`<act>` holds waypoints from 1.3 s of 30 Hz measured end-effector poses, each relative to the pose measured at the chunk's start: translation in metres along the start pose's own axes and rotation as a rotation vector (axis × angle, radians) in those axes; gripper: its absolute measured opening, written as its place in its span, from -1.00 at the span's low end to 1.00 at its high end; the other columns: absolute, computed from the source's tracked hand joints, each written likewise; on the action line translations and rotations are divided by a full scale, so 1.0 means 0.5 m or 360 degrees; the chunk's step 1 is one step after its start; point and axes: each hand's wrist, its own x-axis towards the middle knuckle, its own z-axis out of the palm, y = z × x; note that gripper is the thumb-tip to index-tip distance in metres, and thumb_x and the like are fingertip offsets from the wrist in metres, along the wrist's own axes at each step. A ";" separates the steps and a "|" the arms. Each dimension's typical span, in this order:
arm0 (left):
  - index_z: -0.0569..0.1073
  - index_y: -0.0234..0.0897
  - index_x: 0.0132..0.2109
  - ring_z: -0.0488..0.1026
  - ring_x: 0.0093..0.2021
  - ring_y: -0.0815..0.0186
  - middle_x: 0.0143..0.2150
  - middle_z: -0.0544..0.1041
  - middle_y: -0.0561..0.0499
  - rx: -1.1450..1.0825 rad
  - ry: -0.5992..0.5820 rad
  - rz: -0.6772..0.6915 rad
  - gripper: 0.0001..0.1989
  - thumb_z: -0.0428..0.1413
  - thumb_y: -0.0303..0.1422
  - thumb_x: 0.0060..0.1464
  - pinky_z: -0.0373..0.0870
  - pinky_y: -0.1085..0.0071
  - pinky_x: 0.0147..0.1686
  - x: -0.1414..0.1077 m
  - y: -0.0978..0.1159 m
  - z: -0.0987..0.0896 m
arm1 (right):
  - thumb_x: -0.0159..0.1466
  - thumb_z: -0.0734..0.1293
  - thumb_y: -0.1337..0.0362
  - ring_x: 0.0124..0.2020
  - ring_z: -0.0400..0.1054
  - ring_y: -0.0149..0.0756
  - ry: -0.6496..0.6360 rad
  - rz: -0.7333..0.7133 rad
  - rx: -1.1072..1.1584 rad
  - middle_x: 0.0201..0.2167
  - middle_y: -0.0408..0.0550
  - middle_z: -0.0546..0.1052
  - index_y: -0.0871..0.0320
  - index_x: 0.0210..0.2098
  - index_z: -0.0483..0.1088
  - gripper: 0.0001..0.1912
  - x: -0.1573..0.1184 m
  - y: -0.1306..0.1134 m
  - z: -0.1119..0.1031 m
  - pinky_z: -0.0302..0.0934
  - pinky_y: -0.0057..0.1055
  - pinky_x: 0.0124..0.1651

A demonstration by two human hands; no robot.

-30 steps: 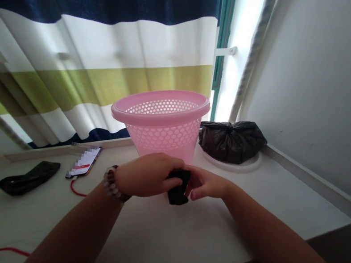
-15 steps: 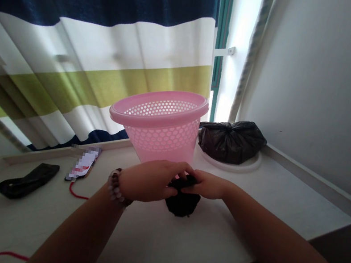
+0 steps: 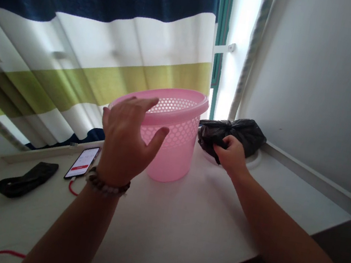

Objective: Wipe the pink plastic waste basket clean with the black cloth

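The pink basket point(image 3: 170, 162) stands upright, with honeycomb holes below its rim. In front of its left side is my left hand point(image 3: 128, 141), raised with fingers apart and nothing in it; it overlaps the rim, and contact cannot be made out. To the basket's right, my right hand point(image 3: 233, 154) has its fingers closed on black plastic. This plastic merges with the black bag point(image 3: 251, 133) behind it, so I cannot tell whether it is a separate piece. The bag is gathered at its top and sits on a white round lid or plate point(image 3: 254, 161).
At the left lie a folded black plastic piece point(image 3: 26, 180) and a phone point(image 3: 82, 163) with a red cable point(image 3: 72, 188). A raised edge point(image 3: 317, 177) runs along the back of the white table point(image 3: 177, 236). A striped curtain point(image 3: 136, 43) hangs behind.
My hands have parted from the black bundle they held in front of the basket. The left rose to the rim and opened; the right moved right to the black bag. The bundle's former spot is bare.
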 end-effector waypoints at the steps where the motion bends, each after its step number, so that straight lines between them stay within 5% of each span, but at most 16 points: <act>1: 0.32 -0.21 0.05 0.25 0.09 0.07 0.02 0.40 -0.10 0.0039 -0.0022 -0.0017 -0.54 0.10 -0.18 0.00 0.03 0.06 0.14 0.000 -0.008 0.014 | 0.01 0.33 0.22 -0.58 0.14 -0.44 -0.0108 -0.0036 -0.0061 -0.64 -0.22 0.29 0.16 -0.54 0.22 -0.81 -0.015 -0.007 0.010 -0.04 -0.49 -0.55; 7: 0.40 -0.22 -0.22 0.33 -0.16 0.18 -0.28 0.45 -0.03 0.0138 0.0080 -0.0032 -0.70 0.08 -0.10 0.01 0.12 0.19 -0.04 0.004 -0.052 0.041 | 0.09 0.31 0.08 -0.48 0.27 -0.35 -0.0896 -0.0224 -0.0313 -0.48 -0.04 0.46 0.18 -0.46 0.34 -0.73 -0.100 -0.044 0.062 -0.01 -0.48 -0.49; 15: 0.32 -0.25 -0.39 0.30 -0.33 0.26 -0.45 0.37 0.02 0.0223 0.0068 0.0037 -0.72 0.07 -0.11 0.01 0.15 0.30 -0.23 0.011 -0.087 0.026 | 0.15 0.26 0.00 -0.55 0.31 -0.30 -0.1264 -0.0184 -0.0641 -0.55 0.05 0.49 0.22 -0.54 0.40 -0.61 -0.088 -0.043 0.051 -0.03 -0.43 -0.54; 18: 0.30 -0.25 -0.39 0.28 -0.35 0.27 -0.46 0.36 0.02 0.0225 -0.0005 0.0056 -0.73 0.05 -0.12 0.04 0.15 0.32 -0.29 0.013 -0.092 0.019 | 0.18 0.25 0.02 -0.54 0.33 -0.31 -0.1356 -0.0251 -0.0304 -0.56 0.01 0.49 0.22 -0.53 0.39 -0.62 -0.087 -0.055 0.037 0.06 -0.45 -0.51; 21: 0.30 -0.26 -0.39 0.28 -0.36 0.28 -0.45 0.36 0.01 0.0213 -0.0055 0.0078 -0.74 0.03 -0.14 0.06 0.14 0.33 -0.31 0.016 -0.095 0.013 | 0.23 0.22 0.06 -0.46 0.40 -0.31 -0.1432 -0.0200 0.0456 -0.48 -0.02 0.53 0.23 -0.41 0.40 -0.66 -0.087 -0.071 0.025 0.22 -0.43 -0.42; 26: 0.30 -0.26 -0.39 0.28 -0.36 0.28 -0.45 0.37 0.01 0.0160 -0.0105 0.0116 -0.74 0.03 -0.15 0.06 0.15 0.33 -0.30 0.016 -0.095 0.007 | 0.16 0.34 0.12 -0.43 0.45 -0.27 -0.1225 -0.0033 0.1171 -0.46 -0.03 0.54 0.22 -0.28 0.38 -0.72 -0.087 -0.082 0.017 0.33 -0.33 -0.35; 29: 0.31 -0.26 -0.38 0.29 -0.34 0.27 -0.43 0.38 0.00 0.0128 -0.0115 0.0121 -0.74 0.03 -0.15 0.07 0.16 0.32 -0.29 0.015 -0.094 0.005 | 0.13 0.37 0.12 -0.43 0.46 -0.27 -0.1340 0.0017 0.1040 -0.47 -0.02 0.56 0.24 -0.33 0.42 -0.72 -0.084 -0.079 0.017 0.34 -0.34 -0.34; 34: 0.31 -0.26 -0.37 0.29 -0.34 0.27 -0.43 0.38 0.01 0.0143 -0.0131 0.0113 -0.74 0.03 -0.14 0.06 0.17 0.31 -0.28 0.014 -0.091 0.004 | 0.14 0.32 0.10 -0.46 0.45 -0.28 -0.1783 0.0008 0.0277 -0.49 -0.02 0.58 0.23 -0.46 0.50 -0.71 -0.089 -0.063 0.025 0.28 -0.45 -0.42; 39: 0.30 -0.25 -0.36 0.29 -0.33 0.26 -0.42 0.39 0.01 0.0170 -0.0135 0.0118 -0.74 0.02 -0.14 0.07 0.17 0.31 -0.27 0.015 -0.090 0.003 | 0.15 0.29 0.11 -0.51 0.44 -0.30 -0.1862 0.0031 -0.0052 -0.52 -0.02 0.58 0.21 -0.52 0.52 -0.68 -0.099 -0.049 0.037 0.26 -0.47 -0.45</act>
